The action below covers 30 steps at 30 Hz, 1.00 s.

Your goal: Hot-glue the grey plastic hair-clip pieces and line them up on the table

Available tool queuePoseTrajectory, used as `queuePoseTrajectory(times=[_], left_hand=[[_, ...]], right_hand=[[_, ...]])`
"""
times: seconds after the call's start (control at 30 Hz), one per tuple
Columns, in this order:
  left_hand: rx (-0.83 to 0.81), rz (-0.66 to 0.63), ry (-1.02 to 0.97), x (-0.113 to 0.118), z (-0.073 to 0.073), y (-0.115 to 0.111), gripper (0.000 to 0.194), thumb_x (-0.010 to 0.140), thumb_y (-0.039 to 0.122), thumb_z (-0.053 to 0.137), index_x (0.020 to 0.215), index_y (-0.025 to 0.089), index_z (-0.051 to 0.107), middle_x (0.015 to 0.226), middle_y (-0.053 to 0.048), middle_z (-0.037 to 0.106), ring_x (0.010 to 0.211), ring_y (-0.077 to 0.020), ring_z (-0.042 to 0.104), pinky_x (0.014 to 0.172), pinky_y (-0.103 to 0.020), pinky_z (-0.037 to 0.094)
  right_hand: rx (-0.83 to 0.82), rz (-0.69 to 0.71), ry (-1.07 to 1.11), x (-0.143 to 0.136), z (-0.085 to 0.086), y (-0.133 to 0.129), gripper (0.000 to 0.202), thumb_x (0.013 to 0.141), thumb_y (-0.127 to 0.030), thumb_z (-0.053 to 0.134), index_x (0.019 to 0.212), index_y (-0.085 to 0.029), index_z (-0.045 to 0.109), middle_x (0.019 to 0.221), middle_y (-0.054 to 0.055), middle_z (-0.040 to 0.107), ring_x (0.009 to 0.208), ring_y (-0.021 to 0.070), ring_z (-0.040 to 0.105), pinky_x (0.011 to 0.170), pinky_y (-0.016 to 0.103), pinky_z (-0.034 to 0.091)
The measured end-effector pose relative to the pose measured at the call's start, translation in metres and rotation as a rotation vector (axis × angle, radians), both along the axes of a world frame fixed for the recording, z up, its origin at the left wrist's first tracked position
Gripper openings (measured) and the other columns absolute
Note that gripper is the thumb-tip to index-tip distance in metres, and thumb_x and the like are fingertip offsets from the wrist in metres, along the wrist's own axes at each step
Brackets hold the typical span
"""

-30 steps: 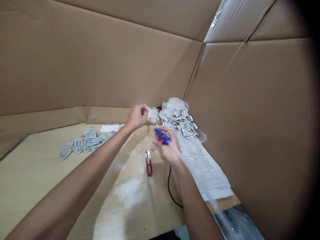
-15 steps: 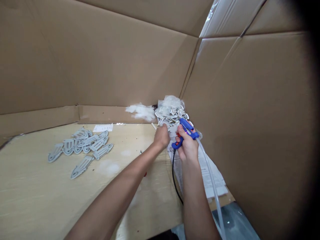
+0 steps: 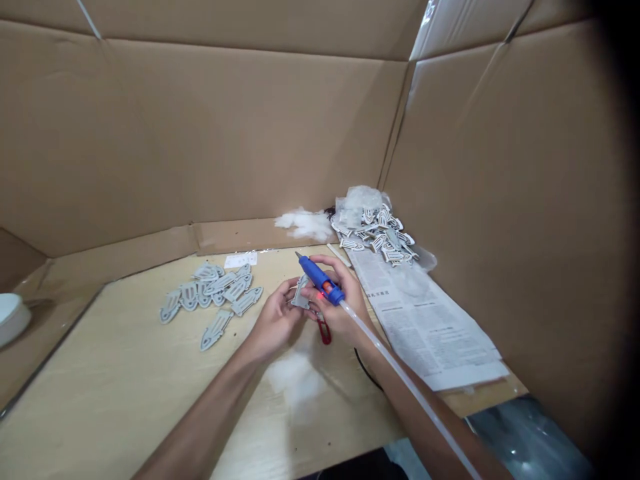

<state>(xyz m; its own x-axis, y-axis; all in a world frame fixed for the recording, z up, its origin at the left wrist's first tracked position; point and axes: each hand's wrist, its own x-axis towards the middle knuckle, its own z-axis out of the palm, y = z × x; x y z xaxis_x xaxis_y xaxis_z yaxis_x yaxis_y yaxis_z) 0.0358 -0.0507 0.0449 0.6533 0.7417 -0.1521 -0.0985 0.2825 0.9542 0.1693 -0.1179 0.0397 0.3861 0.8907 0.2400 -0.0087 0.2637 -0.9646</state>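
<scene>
My right hand (image 3: 345,303) is closed around a blue hot glue gun (image 3: 320,278), its nozzle pointing up and left and a long clear glue stick trailing from its back. In my left hand (image 3: 280,310) is a small grey slotted piece (image 3: 301,293), gripped between thumb and fingers. The right fingertips come close to that piece; whether they touch it I cannot tell. Beneath the hands lies a red-handled tool (image 3: 324,330), partly hidden. Similar grey slotted pieces (image 3: 216,330) are spread on the table at the left.
Cardboard walls (image 3: 280,133) enclose the wooden table (image 3: 125,387). A pile of slotted pieces (image 3: 385,233) with plastic bags (image 3: 364,200) sits on newspaper (image 3: 425,333) in the right corner. White fluff (image 3: 305,223) lies by the back wall; a white round container (image 3: 13,319) stands far left.
My left hand has come back from the corner pile with a grey slotted piece. The glue gun has moved left and nearer, beside it. The view has shifted left.
</scene>
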Motion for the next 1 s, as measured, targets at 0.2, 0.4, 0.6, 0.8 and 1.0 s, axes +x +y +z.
queuePoseTrajectory(times=[0.2, 0.4, 0.6, 0.8, 1.0], left_hand=[[-0.105, -0.006, -0.050, -0.004, -0.011, 0.008, 0.061, 0.068, 0.006, 0.068, 0.127, 0.015, 0.059, 0.091, -0.003, 0.075, 0.071, -0.0105, 0.069, 0.075, -0.024, 0.060], [-0.095, -0.047, -0.049, -0.006, -0.013, 0.009, 0.064, 0.070, 0.010, 0.072, 0.131, 0.012, 0.054, 0.105, -0.011, 0.077, 0.076, -0.0135, 0.074, 0.075, -0.026, 0.060], [-0.088, -0.055, -0.034, -0.006, -0.015, 0.008, 0.062, 0.072, 0.010, 0.070, 0.132, 0.011, 0.052, 0.110, -0.011, 0.077, 0.075, -0.0124, 0.076, 0.078, -0.025, 0.062], [-0.105, -0.057, -0.052, -0.005, -0.017, 0.006, 0.066, 0.073, 0.006, 0.065, 0.138, 0.012, 0.050, 0.115, -0.011, 0.076, 0.076, -0.0107, 0.076, 0.077, -0.022, 0.063], [-0.147, -0.048, -0.035, -0.002, -0.012, 0.004, 0.068, 0.074, 0.005, 0.062, 0.140, 0.011, 0.048, 0.119, -0.012, 0.076, 0.072, -0.0092, 0.075, 0.075, -0.022, 0.064]], right_hand=[[-0.006, -0.072, -0.148, 0.004, -0.013, 0.003, 0.052, 0.087, -0.028, 0.079, 0.136, -0.026, 0.063, 0.094, 0.000, 0.069, 0.076, 0.0120, 0.069, 0.061, 0.019, 0.057], [0.008, -0.094, -0.092, 0.002, -0.010, 0.005, 0.052, 0.085, -0.028, 0.082, 0.133, -0.024, 0.063, 0.092, 0.000, 0.071, 0.073, 0.0128, 0.069, 0.062, 0.022, 0.059], [0.000, -0.114, -0.111, 0.001, -0.012, 0.006, 0.056, 0.082, -0.031, 0.086, 0.133, -0.025, 0.063, 0.093, 0.002, 0.072, 0.078, 0.0162, 0.071, 0.066, 0.028, 0.064], [-0.004, -0.109, -0.101, -0.001, -0.015, 0.005, 0.058, 0.082, -0.035, 0.089, 0.134, -0.028, 0.063, 0.093, 0.002, 0.072, 0.071, 0.0155, 0.069, 0.057, 0.026, 0.063], [-0.004, -0.137, -0.156, -0.001, -0.021, 0.006, 0.056, 0.085, -0.034, 0.085, 0.135, -0.027, 0.063, 0.093, 0.002, 0.073, 0.071, 0.0151, 0.070, 0.058, 0.025, 0.060]])
